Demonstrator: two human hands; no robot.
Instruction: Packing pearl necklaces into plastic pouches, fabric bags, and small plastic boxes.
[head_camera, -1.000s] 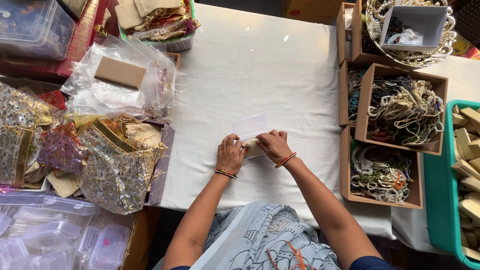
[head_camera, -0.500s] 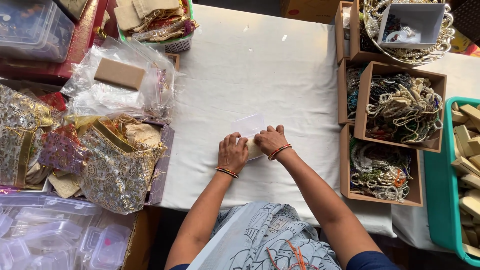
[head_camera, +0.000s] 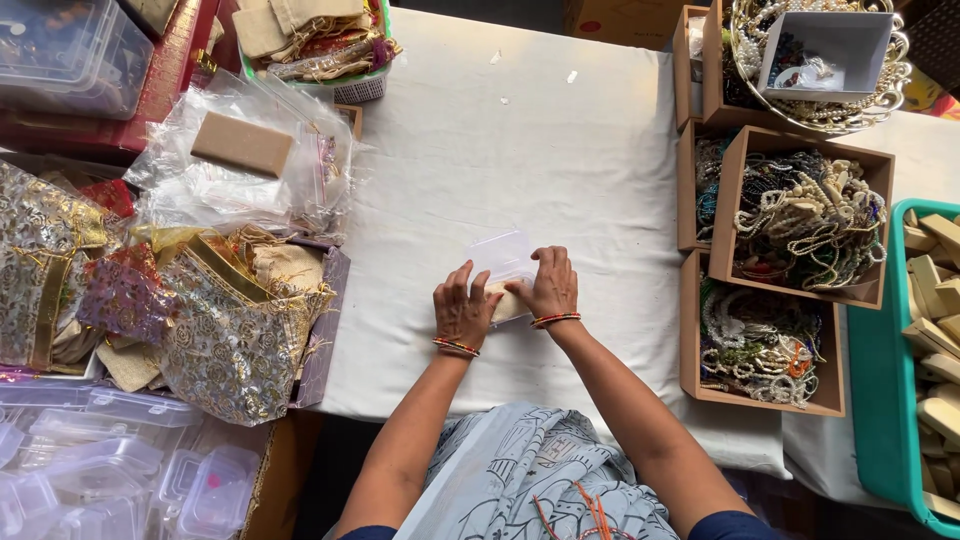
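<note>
Hands: left (head_camera: 462, 310), right (head_camera: 548, 288) pressing clear plastic box (head_camera: 500, 258) | white cloth table (head_camera: 520, 150)

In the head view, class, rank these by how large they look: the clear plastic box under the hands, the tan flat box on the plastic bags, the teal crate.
1. teal crate, partly cut off
2. tan flat box
3. clear plastic box, partly hidden by both hands; close to the tan box, so unsure.

hands: left (head_camera: 462, 308), right (head_camera: 548, 287) | pressing clear plastic box (head_camera: 501, 258) | white cloth (head_camera: 520, 150)
</note>
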